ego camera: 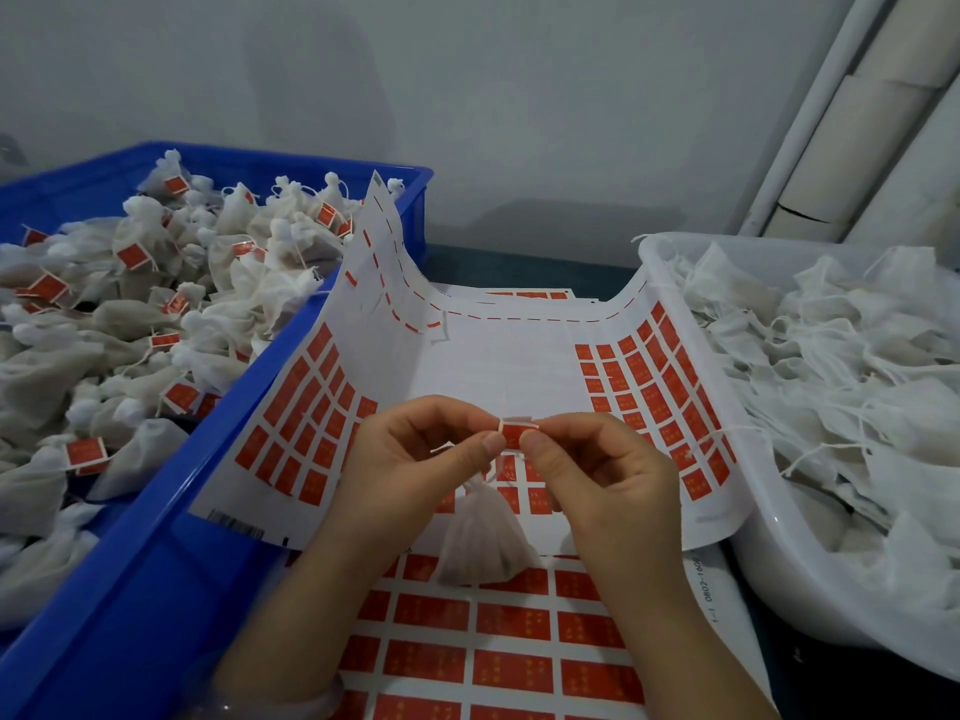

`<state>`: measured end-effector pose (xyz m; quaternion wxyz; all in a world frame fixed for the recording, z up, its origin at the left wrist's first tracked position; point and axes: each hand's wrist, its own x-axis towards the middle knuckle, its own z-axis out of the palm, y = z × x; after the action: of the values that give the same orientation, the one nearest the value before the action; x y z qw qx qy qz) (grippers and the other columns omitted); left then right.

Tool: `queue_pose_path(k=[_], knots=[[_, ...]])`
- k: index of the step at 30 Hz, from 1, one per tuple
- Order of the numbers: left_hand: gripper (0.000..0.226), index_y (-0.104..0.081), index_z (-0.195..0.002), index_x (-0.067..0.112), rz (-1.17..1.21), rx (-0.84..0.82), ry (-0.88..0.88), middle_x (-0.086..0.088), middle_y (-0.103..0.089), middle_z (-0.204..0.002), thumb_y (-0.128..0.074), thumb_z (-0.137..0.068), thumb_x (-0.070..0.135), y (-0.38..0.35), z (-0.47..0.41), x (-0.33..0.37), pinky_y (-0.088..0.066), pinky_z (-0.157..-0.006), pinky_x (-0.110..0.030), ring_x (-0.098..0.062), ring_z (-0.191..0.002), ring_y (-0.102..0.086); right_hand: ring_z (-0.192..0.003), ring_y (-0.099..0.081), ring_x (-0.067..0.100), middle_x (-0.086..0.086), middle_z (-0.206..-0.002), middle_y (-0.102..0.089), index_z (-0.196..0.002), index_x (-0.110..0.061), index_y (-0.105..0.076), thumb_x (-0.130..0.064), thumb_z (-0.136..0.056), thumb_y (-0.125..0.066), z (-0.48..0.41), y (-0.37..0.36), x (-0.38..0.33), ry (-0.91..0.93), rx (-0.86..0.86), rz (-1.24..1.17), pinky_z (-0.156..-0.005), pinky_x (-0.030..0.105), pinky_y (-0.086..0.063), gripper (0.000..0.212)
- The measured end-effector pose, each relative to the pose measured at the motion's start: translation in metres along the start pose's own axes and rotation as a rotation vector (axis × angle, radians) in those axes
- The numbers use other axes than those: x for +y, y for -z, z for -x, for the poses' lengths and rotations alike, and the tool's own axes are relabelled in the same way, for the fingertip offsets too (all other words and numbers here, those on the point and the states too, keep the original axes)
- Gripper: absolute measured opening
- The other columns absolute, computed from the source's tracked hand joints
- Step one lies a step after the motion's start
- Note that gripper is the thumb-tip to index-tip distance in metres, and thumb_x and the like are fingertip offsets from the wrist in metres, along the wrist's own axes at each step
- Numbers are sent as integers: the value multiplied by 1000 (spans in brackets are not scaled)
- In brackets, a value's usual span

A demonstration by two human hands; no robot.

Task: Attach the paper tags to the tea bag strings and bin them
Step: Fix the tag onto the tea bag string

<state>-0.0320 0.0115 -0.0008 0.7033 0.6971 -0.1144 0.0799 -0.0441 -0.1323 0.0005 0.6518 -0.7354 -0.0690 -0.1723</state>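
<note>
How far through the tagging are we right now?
Done: the blue bin holds a heap of tagged bags. In hand: the left hand and right hand pinch a red tag onto the string of one tea bag hanging below. To do: the white tub is piled with untagged bags, and the sticker sheet has many tags.

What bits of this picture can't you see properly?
All in the head view:
Writing on the tag: too small, and the left hand and right hand pinching it cover part of it.
Inside of the tea bag: blurred behind its mesh.
The blue bin: cut off by the left edge.
The white tub: cut off by the right edge.
</note>
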Motion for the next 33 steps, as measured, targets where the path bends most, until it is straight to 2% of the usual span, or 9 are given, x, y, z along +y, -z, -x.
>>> queue_pose_path(k=[6,11,21,33], knots=[[8,-72,-70,26,34,-34,5,2,-69,-69,-67,-64,29,0,1,0,-53,-62,-18,-14,-66,-67,-71,-63,7,-16,-76,-67,-76,-30,-64,-45,-63,-59,1,0,1,-25,6,4,-58,14,-52,20],[11,-73,-70,25,61,-58,5,1,-69,-70,-68,-63,31,1,1,1,-53,-62,-19,-14,-66,-67,-73,-65,8,-18,-84,-69,-77,-29,-66,-42,-63,-61,0,0,0,-60,-12,-32,-59,16,-53,20],[11,-69,-73,19,74,-64,10,1,-68,-68,-67,-65,26,1,1,0,-53,-63,-20,-14,-65,-66,-51,-61,7,-8,-63,-67,-77,-23,-68,-38,-65,-63,0,1,-1,-82,-27,-96,-48,14,-49,20],[8,-70,-69,23,75,-71,12,0,-67,-67,-67,-64,28,1,0,-2,-54,-64,-21,-16,-65,-65,-49,-59,6,-8,-62,-67,-78,-22,-66,-40,-63,-63,1,-1,0,-103,-14,-97,-47,13,-48,24]])
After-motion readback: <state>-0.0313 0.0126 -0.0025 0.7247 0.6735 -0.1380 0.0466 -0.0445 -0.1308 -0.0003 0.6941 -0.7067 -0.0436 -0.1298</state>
